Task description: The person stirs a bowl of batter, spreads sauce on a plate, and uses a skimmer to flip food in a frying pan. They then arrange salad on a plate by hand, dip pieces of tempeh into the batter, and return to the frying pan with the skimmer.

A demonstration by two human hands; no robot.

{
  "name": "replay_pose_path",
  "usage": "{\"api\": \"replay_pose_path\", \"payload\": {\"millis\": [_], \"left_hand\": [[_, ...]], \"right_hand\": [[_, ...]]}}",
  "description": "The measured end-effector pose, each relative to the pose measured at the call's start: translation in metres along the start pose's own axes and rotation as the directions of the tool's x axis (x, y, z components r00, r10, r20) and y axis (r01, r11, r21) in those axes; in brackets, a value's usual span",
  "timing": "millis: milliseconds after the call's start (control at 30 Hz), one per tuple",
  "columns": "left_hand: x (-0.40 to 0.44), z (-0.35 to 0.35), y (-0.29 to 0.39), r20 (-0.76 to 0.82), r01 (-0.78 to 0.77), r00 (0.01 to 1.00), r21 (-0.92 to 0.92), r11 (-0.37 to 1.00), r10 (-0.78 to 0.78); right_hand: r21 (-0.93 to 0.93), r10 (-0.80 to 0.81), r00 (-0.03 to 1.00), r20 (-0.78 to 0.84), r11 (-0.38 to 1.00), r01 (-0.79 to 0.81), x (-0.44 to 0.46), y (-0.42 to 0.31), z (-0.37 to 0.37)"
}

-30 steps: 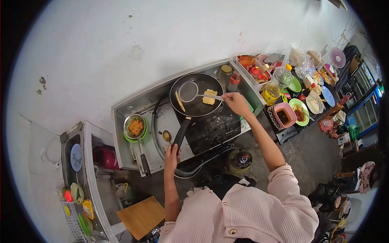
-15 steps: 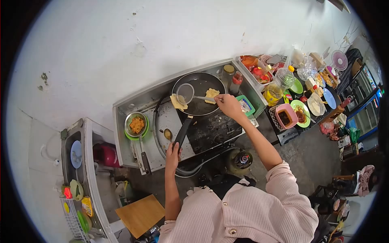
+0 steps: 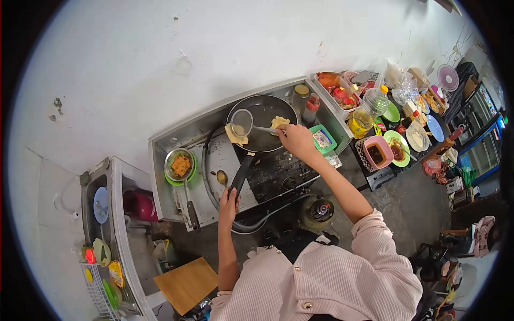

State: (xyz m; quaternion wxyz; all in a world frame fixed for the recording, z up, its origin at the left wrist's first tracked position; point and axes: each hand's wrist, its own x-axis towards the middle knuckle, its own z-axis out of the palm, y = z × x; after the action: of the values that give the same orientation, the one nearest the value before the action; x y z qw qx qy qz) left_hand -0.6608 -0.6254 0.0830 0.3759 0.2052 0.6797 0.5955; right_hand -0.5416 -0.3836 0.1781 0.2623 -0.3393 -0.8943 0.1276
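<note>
A dark frying pan rests on the black stove, and my left hand is closed round its handle. My right hand grips the handle of a strainer, whose round mesh head is over the pan's left side. One pale yellow fried piece lies at the pan's left rim, under or against the mesh head. A second piece is at the right inside the pan, partly hidden by my right hand.
Left of the stove, another strainer with orange food sits on a green plate, near a spoon. A jar, red-topped bottle and green tray stand right. Beyond are an oil bottle and pink bowl.
My right hand has moved left with the strainer. The left piece, earlier seen edge-on inside the pan, now lies flatter at the left rim. The green tray shows more fully.
</note>
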Motion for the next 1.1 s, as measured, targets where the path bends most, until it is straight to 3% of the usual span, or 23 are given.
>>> {"api": "replay_pose_path", "payload": {"millis": [633, 800, 967, 1100], "left_hand": [[0.0, 0.001, 0.002, -0.001, -0.011, 1.0, 0.021, 1.0, 0.011], [0.002, -0.001, -0.001, 0.004, -0.016, 1.0, -0.002, 1.0, 0.016], [0.0, 0.001, -0.001, -0.025, -0.004, 1.0, 0.004, 1.0, 0.004], [-0.003, 0.002, 0.007, -0.028, 0.034, 0.999, -0.004, 0.999, -0.034]], "right_hand": [[-0.255, -0.173, 0.985, -0.017, 0.953, 0.163, 0.016, 0.011, 0.009], [-0.198, -0.149, 0.988, -0.028, 0.97, 0.141, 0.013, 0.019, -0.002], [-0.13, -0.122, 0.977, -0.174, 0.986, 0.101, 0.011, 0.027, -0.005], [-0.171, -0.113, 0.987, -0.114, 0.981, 0.093, 0.01, 0.031, -0.005]]}}
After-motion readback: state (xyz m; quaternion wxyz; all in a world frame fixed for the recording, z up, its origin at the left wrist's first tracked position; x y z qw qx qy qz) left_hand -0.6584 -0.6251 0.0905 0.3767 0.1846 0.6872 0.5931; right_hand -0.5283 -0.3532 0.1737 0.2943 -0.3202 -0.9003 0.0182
